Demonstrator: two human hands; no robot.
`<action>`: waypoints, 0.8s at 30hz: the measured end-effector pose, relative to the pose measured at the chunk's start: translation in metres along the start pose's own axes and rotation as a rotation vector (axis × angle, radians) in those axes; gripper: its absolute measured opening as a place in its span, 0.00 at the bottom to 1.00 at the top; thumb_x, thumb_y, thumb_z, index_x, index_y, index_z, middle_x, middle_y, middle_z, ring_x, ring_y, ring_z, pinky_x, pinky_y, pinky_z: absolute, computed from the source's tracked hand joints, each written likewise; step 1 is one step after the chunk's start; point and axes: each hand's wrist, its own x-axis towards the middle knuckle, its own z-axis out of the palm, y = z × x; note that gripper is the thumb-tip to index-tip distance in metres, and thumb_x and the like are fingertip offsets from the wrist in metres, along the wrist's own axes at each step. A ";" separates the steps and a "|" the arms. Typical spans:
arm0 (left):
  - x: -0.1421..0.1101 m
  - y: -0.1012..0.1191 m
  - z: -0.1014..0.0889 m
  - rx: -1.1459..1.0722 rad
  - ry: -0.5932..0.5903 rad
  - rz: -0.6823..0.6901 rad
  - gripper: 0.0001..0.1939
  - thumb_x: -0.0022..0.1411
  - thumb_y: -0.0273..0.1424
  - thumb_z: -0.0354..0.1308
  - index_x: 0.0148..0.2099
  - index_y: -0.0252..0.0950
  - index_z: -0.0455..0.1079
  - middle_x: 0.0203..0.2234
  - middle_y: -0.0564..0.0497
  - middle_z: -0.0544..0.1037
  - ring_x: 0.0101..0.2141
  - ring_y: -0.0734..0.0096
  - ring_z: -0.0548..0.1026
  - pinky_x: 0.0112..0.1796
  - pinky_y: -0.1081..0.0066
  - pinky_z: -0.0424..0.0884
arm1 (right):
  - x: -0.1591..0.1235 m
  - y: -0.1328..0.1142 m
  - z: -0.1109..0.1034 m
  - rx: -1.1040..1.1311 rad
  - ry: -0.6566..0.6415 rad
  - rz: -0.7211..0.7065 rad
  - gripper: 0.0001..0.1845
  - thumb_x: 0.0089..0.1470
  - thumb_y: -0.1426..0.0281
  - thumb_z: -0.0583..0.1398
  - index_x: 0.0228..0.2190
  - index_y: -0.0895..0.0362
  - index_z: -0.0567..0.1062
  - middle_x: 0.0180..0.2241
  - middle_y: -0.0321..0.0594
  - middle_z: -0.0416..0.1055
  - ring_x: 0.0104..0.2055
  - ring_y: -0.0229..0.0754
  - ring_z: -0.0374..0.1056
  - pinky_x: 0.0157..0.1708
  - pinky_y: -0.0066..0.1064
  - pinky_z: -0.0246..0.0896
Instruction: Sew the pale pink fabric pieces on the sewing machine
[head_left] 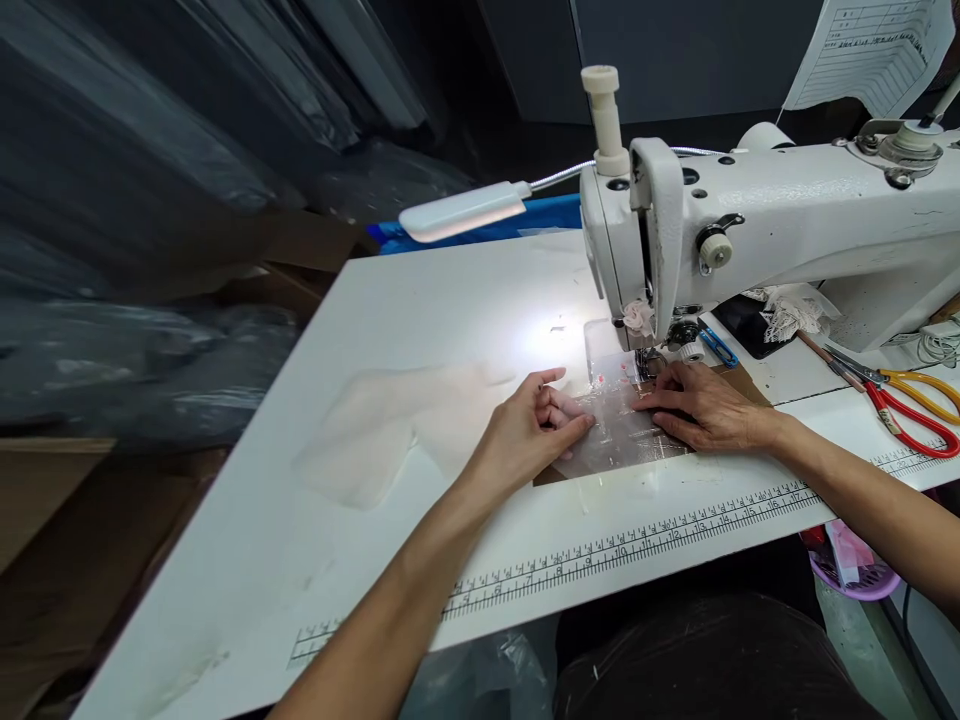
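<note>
A pale sheer fabric (375, 430) spreads over the white table and runs under my left hand toward the sewing machine's presser foot (646, 362). My left hand (529, 425) pinches the fabric between thumb and curled fingers, its index finger stretched out. Just right of it, my right hand (701, 408) lies beside the needle area, fingers extended and resting on the material over a brown, clear-covered plate (622, 455). Small pinkish-red dots show near the foot. The white sewing machine (795, 210) stands over this spot; its needle tip is too small to make out.
Blue thread snips (718, 343) lie behind my right hand. Red-handled scissors (904, 420) and yellow-handled scissors (926, 385) rest at right. A printed ruler (600, 560) follows the front edge. A lamp (465, 212) lights the table. A purple basket (862, 585) sits below.
</note>
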 end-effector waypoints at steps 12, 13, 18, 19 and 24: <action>-0.001 0.004 0.002 -0.025 0.034 -0.007 0.39 0.43 0.44 0.70 0.54 0.34 0.63 0.24 0.58 0.74 0.18 0.75 0.70 0.19 0.73 0.68 | -0.003 -0.003 -0.012 0.170 -0.007 0.031 0.19 0.61 0.75 0.54 0.50 0.53 0.78 0.47 0.46 0.70 0.50 0.46 0.64 0.54 0.46 0.63; 0.000 0.004 0.002 -0.023 0.040 -0.006 0.39 0.42 0.45 0.70 0.54 0.34 0.63 0.24 0.58 0.73 0.18 0.75 0.70 0.19 0.73 0.68 | -0.003 -0.003 -0.012 0.166 -0.004 0.025 0.19 0.61 0.75 0.54 0.49 0.54 0.78 0.47 0.46 0.70 0.50 0.46 0.64 0.54 0.46 0.63; 0.000 0.005 0.004 -0.009 0.048 -0.015 0.40 0.42 0.45 0.69 0.54 0.33 0.62 0.23 0.59 0.72 0.18 0.76 0.69 0.17 0.75 0.67 | -0.003 0.000 -0.004 0.123 0.032 0.020 0.19 0.61 0.76 0.54 0.49 0.54 0.78 0.46 0.46 0.70 0.49 0.46 0.65 0.53 0.46 0.64; 0.000 0.005 0.004 -0.009 0.050 -0.016 0.40 0.42 0.45 0.69 0.54 0.33 0.62 0.23 0.59 0.72 0.18 0.76 0.69 0.17 0.75 0.67 | -0.003 0.000 -0.003 0.119 0.038 0.017 0.19 0.61 0.76 0.53 0.49 0.54 0.78 0.45 0.46 0.70 0.49 0.46 0.65 0.52 0.45 0.64; -0.001 0.005 0.004 -0.008 0.040 -0.009 0.39 0.44 0.44 0.68 0.55 0.33 0.62 0.23 0.59 0.72 0.18 0.76 0.69 0.19 0.73 0.69 | -0.004 -0.002 -0.007 0.125 0.058 0.013 0.19 0.63 0.75 0.52 0.50 0.58 0.77 0.45 0.48 0.71 0.48 0.46 0.65 0.52 0.44 0.64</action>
